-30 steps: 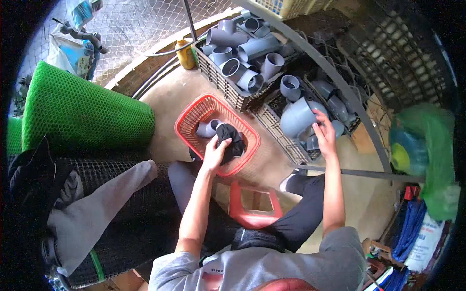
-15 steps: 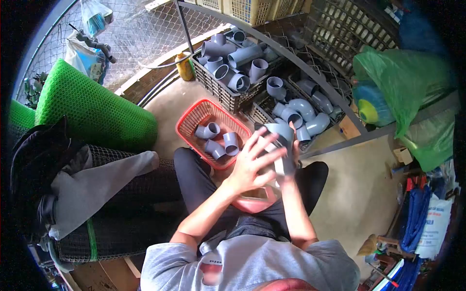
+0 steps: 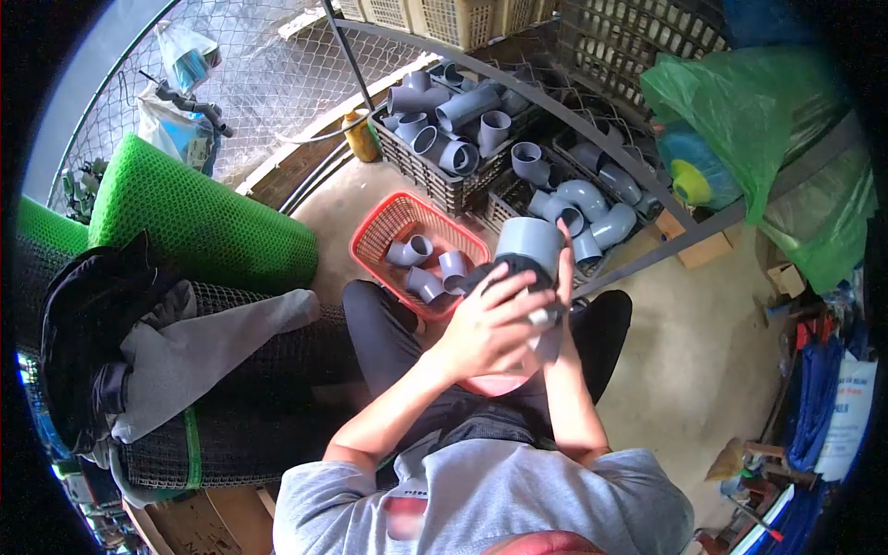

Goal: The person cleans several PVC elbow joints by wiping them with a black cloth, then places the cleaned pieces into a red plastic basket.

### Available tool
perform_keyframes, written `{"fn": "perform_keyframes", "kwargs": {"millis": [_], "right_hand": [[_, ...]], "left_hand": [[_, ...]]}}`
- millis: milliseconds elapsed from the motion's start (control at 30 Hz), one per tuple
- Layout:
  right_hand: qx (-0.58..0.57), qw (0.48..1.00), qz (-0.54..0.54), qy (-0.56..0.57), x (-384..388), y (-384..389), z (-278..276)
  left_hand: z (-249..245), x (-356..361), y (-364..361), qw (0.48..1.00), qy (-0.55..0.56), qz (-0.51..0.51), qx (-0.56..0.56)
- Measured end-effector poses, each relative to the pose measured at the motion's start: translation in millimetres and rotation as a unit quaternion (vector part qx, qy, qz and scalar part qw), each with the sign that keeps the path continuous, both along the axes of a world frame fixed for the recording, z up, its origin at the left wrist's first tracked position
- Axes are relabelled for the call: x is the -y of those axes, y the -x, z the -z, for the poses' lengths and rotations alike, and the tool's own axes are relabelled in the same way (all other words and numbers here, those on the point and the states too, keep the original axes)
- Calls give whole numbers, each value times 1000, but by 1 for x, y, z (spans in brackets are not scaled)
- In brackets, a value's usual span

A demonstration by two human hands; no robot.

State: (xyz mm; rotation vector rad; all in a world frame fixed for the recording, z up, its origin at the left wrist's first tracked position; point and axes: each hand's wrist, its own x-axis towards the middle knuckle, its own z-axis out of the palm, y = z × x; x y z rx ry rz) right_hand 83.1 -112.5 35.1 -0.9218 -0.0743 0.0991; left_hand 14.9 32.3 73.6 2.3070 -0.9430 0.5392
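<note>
A large grey pipe fitting (image 3: 529, 242) is held up between my hands, its wide end facing away from me. My left hand (image 3: 493, 326) presses a dark cloth (image 3: 511, 275) against the fitting's near side, fingers spread over the cloth. Along the fitting's right side, my right hand (image 3: 562, 305) is wrapped, partly hidden behind it and blurred. Below them, a pink stool or basin (image 3: 495, 381) shows between my legs. Just to the left, a red basket (image 3: 365, 242) holds several smaller grey fittings (image 3: 424, 285).
Black crates (image 3: 444, 192) filled with grey fittings stand beyond the basket, behind a metal frame (image 3: 638, 264). A yellow bottle (image 3: 361, 137) is beside them. Green mesh rolls (image 3: 199, 217) lie at left, a grey cloth (image 3: 199, 365) nearer. Green plastic (image 3: 758, 129) hangs at right.
The fitting now shows its wide grey end more fully, and my left hand has shifted lower over the cloth. The whole view has moved slightly.
</note>
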Motion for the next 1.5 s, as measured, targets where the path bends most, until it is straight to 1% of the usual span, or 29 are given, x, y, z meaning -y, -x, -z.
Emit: {"fn": "perform_keyframes", "kwargs": {"millis": [67,133,200,233,267,333,367,400,467,500,533,600,633,700,767,800,833,900,933,1000,1067,1167,1200,1267,1300,1333,1400,1467,1500], "right_hand": [[10,1000,4,11,11,-11,26],[-1,998,-69,-17,9,6,0],[79,994,6,74,-3,9,13],[83,987,44,133,-5,15,16],[67,994,38,82,-8,20,9],[75,992,57,88,-1,19,5],[66,995,47,49,2,18,-2],[19,997,66,36,9,10,12],[-83,980,-86,-157,28,11,21],[-98,982,-10,-160,25,7,19],[-116,983,-15,-142,29,13,15],[-126,976,-24,-175,25,16,20],[-129,976,-24,-172,24,21,22],[-5,996,76,47,15,31,10],[14,991,93,98,8,40,-5],[15,989,96,114,7,42,-7],[17,989,94,113,8,42,-4],[-26,997,63,28,13,38,4],[-120,991,-22,-59,21,41,5],[-217,968,-25,-121,24,43,-8],[-233,954,-61,-181,26,50,-25],[-177,981,-9,-80,24,46,-17],[-175,980,-28,-94,27,45,-5],[-65,994,-86,-24,26,50,3],[-3,997,-35,70,24,52,6],[65,993,-31,92,25,58,5],[113,977,-23,182,22,64,-8],[115,974,-5,195,17,62,-9],[117,971,19,209,14,61,-13]], "left_hand": [[18,-8,-3,999,-2,39,5],[21,-15,-14,992,121,44,-13],[15,-7,-20,958,254,-112,-76],[15,-3,-23,935,310,-120,-122],[17,1,-23,907,365,-128,-168],[18,7,-16,912,361,-110,-157],[18,8,-10,928,335,-97,-128],[16,9,-3,928,335,-97,-129],[12,10,12,966,234,-39,-100],[16,9,16,971,218,-9,-97],[18,10,21,974,206,-6,-96],[22,7,23,966,237,-9,-105],[24,6,25,961,253,-31,-108],[22,8,25,930,325,-69,-154],[20,10,23,890,389,-97,-219],[26,9,23,884,402,-91,-219],[27,11,24,898,382,-95,-197],[26,14,26,928,332,-105,-130],[24,11,28,944,295,-71,-132],[8,9,31,974,221,-7,-44],[15,17,34,981,191,18,-25],[16,15,25,965,251,12,-73],[15,15,19,957,278,-4,-85],[12,11,10,925,349,-34,-145],[9,9,5,909,376,-45,-173],[6,6,0,891,403,-55,-200],[19,4,-9,832,488,-25,-262],[25,7,-9,793,532,-16,-296],[25,10,-4,814,506,-39,-284]]}}
